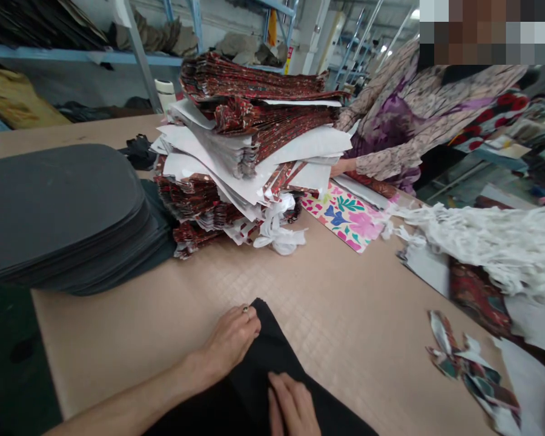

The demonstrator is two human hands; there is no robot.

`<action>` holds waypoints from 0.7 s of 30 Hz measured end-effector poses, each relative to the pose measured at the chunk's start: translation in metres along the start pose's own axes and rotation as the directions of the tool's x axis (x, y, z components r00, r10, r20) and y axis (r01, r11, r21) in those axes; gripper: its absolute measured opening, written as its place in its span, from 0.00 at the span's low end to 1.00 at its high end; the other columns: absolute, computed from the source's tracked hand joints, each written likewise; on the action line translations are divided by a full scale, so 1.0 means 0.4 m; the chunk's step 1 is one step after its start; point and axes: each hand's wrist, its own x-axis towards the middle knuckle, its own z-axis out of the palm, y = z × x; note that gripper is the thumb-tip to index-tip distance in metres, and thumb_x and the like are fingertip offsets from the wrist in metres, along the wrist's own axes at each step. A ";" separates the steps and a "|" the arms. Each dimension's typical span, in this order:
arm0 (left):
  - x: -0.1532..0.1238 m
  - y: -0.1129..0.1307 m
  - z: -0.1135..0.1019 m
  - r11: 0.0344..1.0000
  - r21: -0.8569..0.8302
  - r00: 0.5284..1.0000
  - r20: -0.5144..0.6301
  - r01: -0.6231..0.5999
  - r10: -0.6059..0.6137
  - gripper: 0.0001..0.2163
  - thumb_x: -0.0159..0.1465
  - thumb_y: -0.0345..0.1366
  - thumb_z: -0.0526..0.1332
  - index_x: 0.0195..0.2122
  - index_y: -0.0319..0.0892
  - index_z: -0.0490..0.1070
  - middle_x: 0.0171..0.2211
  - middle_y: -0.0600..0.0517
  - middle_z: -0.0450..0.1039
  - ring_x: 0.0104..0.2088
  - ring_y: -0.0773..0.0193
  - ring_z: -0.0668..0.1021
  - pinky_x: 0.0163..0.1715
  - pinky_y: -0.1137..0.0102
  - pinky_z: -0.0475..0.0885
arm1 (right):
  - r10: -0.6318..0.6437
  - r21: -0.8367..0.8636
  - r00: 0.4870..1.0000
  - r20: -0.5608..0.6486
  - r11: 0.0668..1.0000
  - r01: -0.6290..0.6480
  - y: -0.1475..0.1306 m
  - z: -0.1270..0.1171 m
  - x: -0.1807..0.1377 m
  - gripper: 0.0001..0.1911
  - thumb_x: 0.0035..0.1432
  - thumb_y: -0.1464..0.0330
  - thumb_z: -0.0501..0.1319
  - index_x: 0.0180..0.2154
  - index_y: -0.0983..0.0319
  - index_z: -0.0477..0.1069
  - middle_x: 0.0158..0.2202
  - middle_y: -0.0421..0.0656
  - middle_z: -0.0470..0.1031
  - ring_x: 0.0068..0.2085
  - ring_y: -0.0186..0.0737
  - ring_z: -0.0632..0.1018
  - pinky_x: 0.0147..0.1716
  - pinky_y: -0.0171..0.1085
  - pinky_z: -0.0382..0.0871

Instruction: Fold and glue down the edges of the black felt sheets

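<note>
A piece of black fabric (277, 345) lies on the table at the bottom centre, its narrow corner pointing away from me. My left hand (236, 336), with a ring on one finger, is closed on the fabric's left edge near that corner. Lower down, my right hand (295, 406) rests on the fabric with its fingers stretched out; the picture's bottom edge cuts it off. Much of the cloth's near part also runs out of the frame.
Dark grey rounded panels (59, 212) are stacked at the left. Red patterned pieces (263, 115) and white sheets form a tall pile at the back. White strips (481, 242) and scraps (472, 369) lie right. A co-worker's sleeve (386, 160) reaches toward the pile.
</note>
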 end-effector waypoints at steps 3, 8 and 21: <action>-0.017 0.004 -0.010 0.984 -0.017 0.980 -0.091 -0.178 0.175 0.11 0.66 0.27 0.47 0.30 0.39 0.66 0.30 0.50 0.68 0.33 0.62 0.69 0.35 0.68 0.64 | 0.042 -0.029 0.999 -0.014 0.999 -0.042 0.025 -0.030 0.070 0.17 0.58 0.65 0.56 0.49 0.61 0.65 0.40 0.50 0.74 0.39 0.47 0.75 0.34 0.42 0.68; -0.045 0.000 -0.014 0.947 -0.244 0.970 -0.173 -0.210 0.171 0.09 0.66 0.26 0.46 0.35 0.41 0.64 0.39 0.49 0.68 0.39 0.63 0.70 0.41 0.68 0.65 | 0.125 0.069 0.990 0.064 0.989 -0.129 0.043 -0.040 0.139 0.13 0.57 0.58 0.56 0.37 0.60 0.69 0.28 0.42 0.74 0.28 0.39 0.75 0.29 0.38 0.68; -0.021 0.020 -0.063 0.719 -0.636 0.957 0.245 0.279 -0.155 0.05 0.52 0.30 0.61 0.30 0.40 0.68 0.34 0.54 0.67 0.36 0.64 0.70 0.37 0.72 0.64 | -0.064 0.175 0.996 -0.061 0.982 0.073 0.019 -0.048 0.100 0.17 0.57 0.79 0.54 0.46 0.59 0.67 0.35 0.45 0.73 0.34 0.38 0.75 0.31 0.38 0.68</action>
